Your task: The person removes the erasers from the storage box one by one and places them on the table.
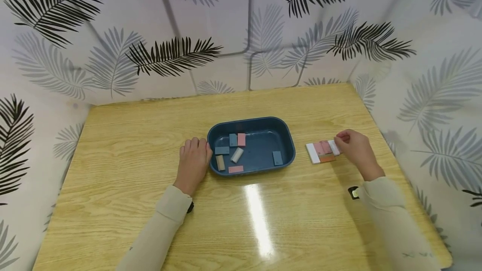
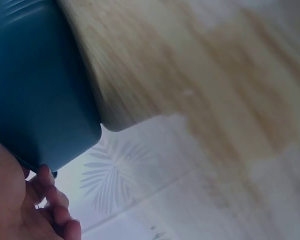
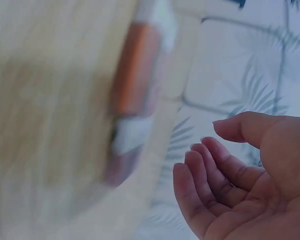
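A dark blue plastic tray point(image 1: 256, 170) stands on the table with small rectangular blocks in it. At its left end my left hand point(image 1: 193, 160) rests with fingers loosely curled, thumb side right at the rim; the left wrist view has fingertips point(image 2: 45, 175) by the tray's corner. To the right of the tray lies a flat group of blocks: a white block point(image 1: 312, 153), pink blocks point(image 1: 319, 148), an orange block point(image 1: 327, 159) and another white block point(image 1: 333, 147). My right hand point(image 1: 355, 147) is beside the group's right end, thumb and fingers apart with nothing between them in the right wrist view.
Inside the tray are several blue blocks point(image 1: 277, 158), pink blocks point(image 1: 236, 169), a whitish block point(image 1: 237, 155) and a tan block point(image 1: 220, 162). A small black object point(image 1: 353, 192) shows by the right sleeve. Leaf-patterned cloth point(image 1: 211, 20) rises behind the wooden table point(image 1: 143, 137).
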`<state>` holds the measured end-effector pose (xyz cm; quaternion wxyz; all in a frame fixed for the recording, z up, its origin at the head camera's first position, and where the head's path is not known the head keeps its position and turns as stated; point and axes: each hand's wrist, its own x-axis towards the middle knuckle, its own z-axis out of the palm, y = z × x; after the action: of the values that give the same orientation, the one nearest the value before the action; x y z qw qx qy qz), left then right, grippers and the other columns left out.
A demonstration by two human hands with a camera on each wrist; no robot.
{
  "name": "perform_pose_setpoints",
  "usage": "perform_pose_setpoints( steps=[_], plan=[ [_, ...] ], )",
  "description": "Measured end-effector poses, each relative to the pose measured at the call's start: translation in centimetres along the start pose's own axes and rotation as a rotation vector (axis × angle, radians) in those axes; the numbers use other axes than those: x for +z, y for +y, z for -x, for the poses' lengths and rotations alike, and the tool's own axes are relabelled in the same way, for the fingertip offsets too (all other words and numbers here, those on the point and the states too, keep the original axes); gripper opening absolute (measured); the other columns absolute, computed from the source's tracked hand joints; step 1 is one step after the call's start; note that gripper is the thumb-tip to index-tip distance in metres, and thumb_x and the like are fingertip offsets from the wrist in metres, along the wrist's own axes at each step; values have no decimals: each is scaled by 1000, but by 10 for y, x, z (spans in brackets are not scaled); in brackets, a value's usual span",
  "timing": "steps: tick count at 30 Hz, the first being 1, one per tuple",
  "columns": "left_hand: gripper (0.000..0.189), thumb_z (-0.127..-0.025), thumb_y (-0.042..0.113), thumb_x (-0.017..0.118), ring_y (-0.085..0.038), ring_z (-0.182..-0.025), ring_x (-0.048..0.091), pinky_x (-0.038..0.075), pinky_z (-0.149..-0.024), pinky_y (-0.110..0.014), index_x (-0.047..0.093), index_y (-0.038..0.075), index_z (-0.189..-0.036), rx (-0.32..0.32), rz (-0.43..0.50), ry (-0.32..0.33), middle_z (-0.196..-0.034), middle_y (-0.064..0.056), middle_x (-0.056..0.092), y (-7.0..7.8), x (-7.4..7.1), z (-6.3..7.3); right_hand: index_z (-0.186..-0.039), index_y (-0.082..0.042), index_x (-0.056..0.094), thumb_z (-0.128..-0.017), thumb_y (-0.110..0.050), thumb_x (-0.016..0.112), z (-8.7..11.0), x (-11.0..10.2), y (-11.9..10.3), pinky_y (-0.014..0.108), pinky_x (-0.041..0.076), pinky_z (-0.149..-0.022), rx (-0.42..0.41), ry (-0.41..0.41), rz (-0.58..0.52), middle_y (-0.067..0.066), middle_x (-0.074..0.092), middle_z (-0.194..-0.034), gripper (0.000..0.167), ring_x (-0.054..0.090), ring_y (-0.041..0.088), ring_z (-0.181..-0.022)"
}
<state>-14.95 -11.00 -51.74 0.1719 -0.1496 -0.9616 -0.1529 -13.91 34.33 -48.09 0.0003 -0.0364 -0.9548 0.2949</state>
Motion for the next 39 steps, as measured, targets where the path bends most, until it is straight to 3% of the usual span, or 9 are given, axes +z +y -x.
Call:
perform_pose_setpoints(
  steps=[7, 13, 21, 27, 33, 39],
  plan=[
    [29, -99, 24, 33, -27, -72, 36, 29, -63, -37, 49, 3, -89, 8, -35, 13, -79, -9, 41, -3, 0, 0, -98, -2, 63, -93, -22, 54, 3, 19, -63, 42, 48, -72, -149, 64, -69, 11, 63, -88, 23, 60, 25, -81],
    [27, -99, 24, 34, -27, -74, 36, 29, -64, -38, 50, 4, -90, -21, -19, -2, -80, -9, 42, -4, 1, -2, -97, -4, 64, -88, -14, 61, 7, 48, -107, 38, 49, -72, -270, -40, -94, 8, 63, -89, 13, 60, 21, -80],
    [22, -98, 23, 40, -26, -77, 37, 30, -64, -37, 51, 5, -91, -38, -1, -42, -81, -8, 43, 2, 4, -8, -96, -5, 65, -84, -6, 65, 1, 95, -131, 32, 48, -72, -447, -254, -42, 3, 60, -91, 12, 56, 15, -81],
    [22, -97, 21, 41, -27, -75, 37, 29, -64, -37, 51, 4, -89, -35, -10, -27, -79, -9, 42, 3, 4, -8, -105, -5, 64, -85, -6, 65, -13, 116, -152, 32, 46, -82, -517, -396, 20, 3, 61, -100, 20, 56, 15, -92],
    [24, -98, 23, 38, -27, -75, 37, 30, -64, -37, 51, 4, -90, -29, -15, -22, -80, -9, 43, 2, 3, -6, -109, -4, 63, -84, -4, 66, -28, 131, -170, 34, 43, -91, -632, -428, 83, 6, 60, -110, 25, 55, 19, -104],
    [28, -99, 25, 34, -26, -74, 36, 30, -63, -37, 50, 5, -89, -32, -22, -18, -80, -8, 42, 0, 2, -7, -107, -3, 63, -83, 0, 64, -37, 141, -178, 33, 42, -91, -747, -388, 126, 6, 59, -109, 23, 54, 20, -104]
  ],
)
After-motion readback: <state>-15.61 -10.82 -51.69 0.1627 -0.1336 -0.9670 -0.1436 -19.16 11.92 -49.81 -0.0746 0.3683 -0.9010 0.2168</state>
